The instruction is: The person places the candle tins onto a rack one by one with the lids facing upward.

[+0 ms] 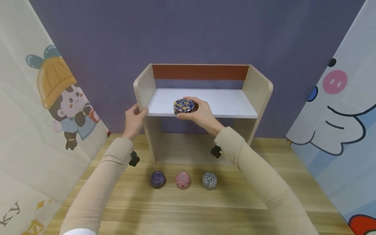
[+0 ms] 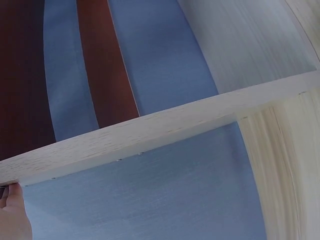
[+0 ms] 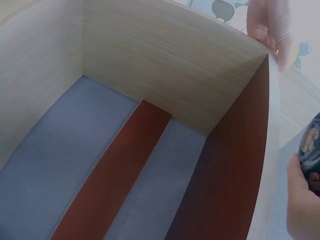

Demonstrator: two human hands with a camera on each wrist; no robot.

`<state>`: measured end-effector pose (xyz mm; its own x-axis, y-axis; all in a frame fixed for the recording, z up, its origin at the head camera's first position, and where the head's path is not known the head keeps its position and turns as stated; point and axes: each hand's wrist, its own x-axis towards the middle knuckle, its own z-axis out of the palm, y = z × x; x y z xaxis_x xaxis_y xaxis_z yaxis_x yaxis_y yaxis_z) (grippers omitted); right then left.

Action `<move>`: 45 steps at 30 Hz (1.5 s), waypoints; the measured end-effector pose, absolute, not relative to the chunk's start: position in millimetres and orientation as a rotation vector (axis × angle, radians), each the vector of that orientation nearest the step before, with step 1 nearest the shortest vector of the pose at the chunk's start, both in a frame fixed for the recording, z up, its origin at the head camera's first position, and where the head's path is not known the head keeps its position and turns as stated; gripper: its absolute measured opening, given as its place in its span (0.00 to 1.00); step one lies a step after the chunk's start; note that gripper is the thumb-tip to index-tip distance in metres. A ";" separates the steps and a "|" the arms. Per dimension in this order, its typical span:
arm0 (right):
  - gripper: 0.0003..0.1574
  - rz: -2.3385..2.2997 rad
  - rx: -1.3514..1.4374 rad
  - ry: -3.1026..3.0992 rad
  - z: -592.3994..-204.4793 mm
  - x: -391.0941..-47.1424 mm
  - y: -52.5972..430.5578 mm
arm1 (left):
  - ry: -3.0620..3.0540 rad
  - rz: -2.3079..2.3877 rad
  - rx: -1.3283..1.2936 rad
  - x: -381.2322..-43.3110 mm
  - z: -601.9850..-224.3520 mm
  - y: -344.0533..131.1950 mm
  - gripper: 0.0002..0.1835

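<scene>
My right hand [image 1: 202, 115] holds a small dark blue tin [image 1: 183, 106] with a yellow floral pattern between thumb and fingers, over the front of the white upper shelf board [image 1: 226, 101]. At the right edge of the right wrist view, part of that tin [image 3: 311, 155] shows beside the fingers. My left hand [image 1: 134, 122] grips the front edge of the wooden shelf unit's left side panel [image 1: 144, 86], at about the height of the upper board. The left wrist view catches only a bit of this hand [image 2: 14, 215] against the panel edge.
In front of the unit, a purple tin [image 1: 158, 179], a pink tin [image 1: 183, 180] and a grey-white patterned tin [image 1: 209, 181] stand in a row on the wooden table [image 1: 176, 215]. A reddish-brown back strip [image 1: 199, 72] spans the unit's top. Cartoon-printed sheets [image 1: 23, 130] hang at both sides.
</scene>
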<state>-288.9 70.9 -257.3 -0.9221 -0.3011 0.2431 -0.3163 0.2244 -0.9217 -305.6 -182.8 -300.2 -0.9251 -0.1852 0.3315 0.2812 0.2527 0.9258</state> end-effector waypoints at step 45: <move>0.48 1.664 0.546 -2.522 -242.7 -337.6 11.3 | -2.146 -1.728 -0.099 -309.3 -300.4 -184.0 0.25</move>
